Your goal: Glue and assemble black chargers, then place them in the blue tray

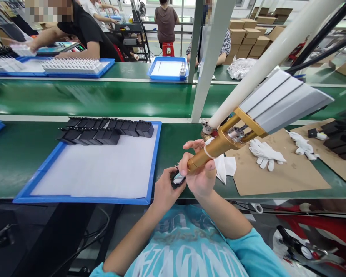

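Note:
My left hand (167, 188) is closed around a small black housing (177, 180), whose pale inside faces the tool. My right hand (201, 179) wraps round the narrow end of a gold-coloured cylindrical tool (215, 148), its fingertips close to the housing. The tool slants up to the right, where a grey ribbed casing (285, 100) joins it. Fingers hide the tool's tip, so I cannot tell whether it touches the housing. To the left, a blue-rimmed tray (154, 165) lined with white holds rows of black housings (106, 135).
White gloves (266, 153) lie on brown cardboard (291, 181) at right, with black parts (343, 140) beyond. A white pole (256, 73) and a grey upright (203, 77) stand ahead. Across the green conveyor (118, 96), a co-worker (83, 34) handles white parts in blue trays.

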The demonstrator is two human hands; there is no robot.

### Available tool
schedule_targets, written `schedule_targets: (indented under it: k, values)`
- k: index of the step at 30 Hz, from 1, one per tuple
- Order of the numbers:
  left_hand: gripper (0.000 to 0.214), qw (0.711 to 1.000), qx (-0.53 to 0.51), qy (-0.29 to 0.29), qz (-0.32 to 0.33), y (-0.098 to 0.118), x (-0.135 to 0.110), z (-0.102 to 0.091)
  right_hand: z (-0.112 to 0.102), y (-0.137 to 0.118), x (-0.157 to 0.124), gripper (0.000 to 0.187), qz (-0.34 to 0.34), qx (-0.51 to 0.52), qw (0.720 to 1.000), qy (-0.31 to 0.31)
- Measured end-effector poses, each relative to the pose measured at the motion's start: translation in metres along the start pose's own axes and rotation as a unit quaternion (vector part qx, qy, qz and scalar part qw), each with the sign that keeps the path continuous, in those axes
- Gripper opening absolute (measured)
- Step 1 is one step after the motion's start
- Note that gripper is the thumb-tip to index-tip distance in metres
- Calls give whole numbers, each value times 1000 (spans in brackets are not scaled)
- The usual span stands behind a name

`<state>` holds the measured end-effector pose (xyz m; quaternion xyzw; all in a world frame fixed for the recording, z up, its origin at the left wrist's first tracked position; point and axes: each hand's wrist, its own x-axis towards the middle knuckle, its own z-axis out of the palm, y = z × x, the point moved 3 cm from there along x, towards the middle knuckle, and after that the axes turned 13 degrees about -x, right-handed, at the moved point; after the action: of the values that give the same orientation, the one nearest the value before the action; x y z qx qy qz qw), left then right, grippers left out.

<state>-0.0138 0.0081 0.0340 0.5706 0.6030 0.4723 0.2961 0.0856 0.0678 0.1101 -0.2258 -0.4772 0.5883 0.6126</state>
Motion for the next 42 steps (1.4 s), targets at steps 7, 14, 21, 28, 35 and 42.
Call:
schedule_targets:
  k: [7,14,21,28,35,42]
  values:
    - [33,998,0,15,54,4,-2,0,2,-3,-2,36,-15,33,999,-17]
    - [32,999,32,1,30,3,0,0,2,-4,-2,43,-11,27,1000,-12]
    - [34,994,74,-6,-78,-11,11,-12,-7,-7,1,49,-27,3,999,32]
    - [50,891,-383,-2,-243,-9,30,-32,-48,-1,14,42,-84,-70,991,72]
    - [42,652,-664,-23,-365,18,33,-18,-99,3,39,36,-78,-301,941,133]
    - [56,593,-716,-22,-367,26,32,-9,-131,6,51,63,-56,-408,906,101]
